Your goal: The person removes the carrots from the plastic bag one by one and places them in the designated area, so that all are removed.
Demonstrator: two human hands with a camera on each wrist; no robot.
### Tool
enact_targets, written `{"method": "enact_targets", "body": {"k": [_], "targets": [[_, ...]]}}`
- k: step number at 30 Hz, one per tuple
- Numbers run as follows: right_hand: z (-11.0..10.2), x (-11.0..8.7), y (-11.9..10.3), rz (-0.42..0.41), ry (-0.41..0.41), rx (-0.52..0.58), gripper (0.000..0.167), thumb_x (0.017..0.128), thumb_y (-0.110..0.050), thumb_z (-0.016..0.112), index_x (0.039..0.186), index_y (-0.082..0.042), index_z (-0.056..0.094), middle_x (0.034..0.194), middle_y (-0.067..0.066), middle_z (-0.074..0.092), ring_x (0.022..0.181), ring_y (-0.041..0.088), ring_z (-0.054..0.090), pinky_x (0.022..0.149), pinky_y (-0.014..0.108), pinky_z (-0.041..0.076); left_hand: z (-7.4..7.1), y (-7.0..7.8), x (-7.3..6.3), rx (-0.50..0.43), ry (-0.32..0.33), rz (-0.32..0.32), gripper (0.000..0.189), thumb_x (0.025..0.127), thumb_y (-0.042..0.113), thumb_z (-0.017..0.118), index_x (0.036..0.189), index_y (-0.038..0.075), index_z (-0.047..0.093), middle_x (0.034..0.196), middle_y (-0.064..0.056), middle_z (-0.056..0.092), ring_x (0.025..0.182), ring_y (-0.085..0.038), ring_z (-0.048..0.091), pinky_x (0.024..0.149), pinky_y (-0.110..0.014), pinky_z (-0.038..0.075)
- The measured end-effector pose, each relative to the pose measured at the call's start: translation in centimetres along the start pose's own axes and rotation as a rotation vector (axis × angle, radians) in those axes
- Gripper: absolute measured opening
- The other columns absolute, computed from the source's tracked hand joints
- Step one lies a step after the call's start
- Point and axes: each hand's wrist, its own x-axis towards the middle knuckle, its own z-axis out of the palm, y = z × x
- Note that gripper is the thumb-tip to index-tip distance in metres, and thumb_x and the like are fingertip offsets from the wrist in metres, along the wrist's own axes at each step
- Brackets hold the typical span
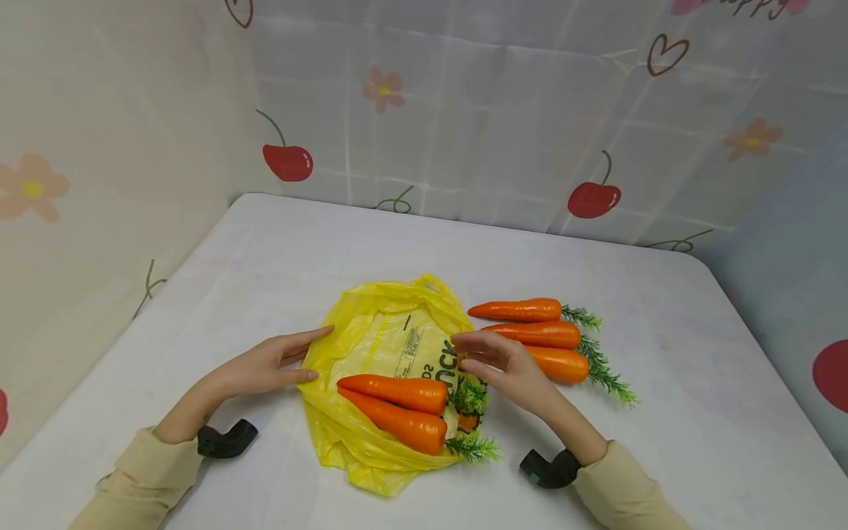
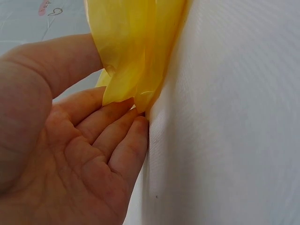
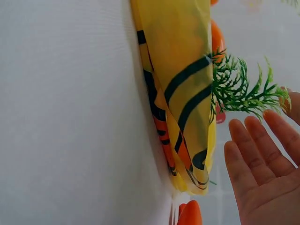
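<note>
Left hand (image 1: 268, 364) touching yellow bag (image 1: 377, 346), carrots (image 1: 414, 430)

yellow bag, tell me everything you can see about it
The yellow bag is thin, shiny, partly see-through film, apparently plastic, with dark and orange print towards its right side. It lies spread and crumpled on the white table, a handle-like loop at its far edge. Two carrots rest on its film, leafy tops pointing right; whether they are inside is unclear. The left grip touches its left edge.
</note>
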Motion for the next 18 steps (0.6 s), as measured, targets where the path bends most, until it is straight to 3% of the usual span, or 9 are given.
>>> {"method": "enact_targets", "body": {"k": [10,18], "targets": [[1.5,0.1,0.4,-0.006,-0.07,-0.024,0.035,0.093,-0.003,0.058,0.127,0.0,0.054,0.124,0.019,0.055,0.113,0.028,0.054,0.094,0.038,0.045,0.0,0.3,0.0,0.005,0.002,-0.001,0.07,0.09,0.02,0.065,0.145,-0.001,0.029,0.148,-0.022,0.025,0.132,-0.036,0.029,0.101,-0.042,0.032],[2.2,0.0,0.5,-0.004,-0.185,-0.123,0.043,0.092,-0.013,0.062,0.132,-0.005,0.051,0.127,0.009,0.054,0.116,0.024,0.051,0.095,0.041,0.044,0.1,0.2,0.0,0.022,0.005,-0.003,0.07,0.09,0.021,0.066,0.145,-0.001,0.029,0.147,-0.021,0.026,0.131,-0.035,0.03,0.101,-0.042,0.033]]}}
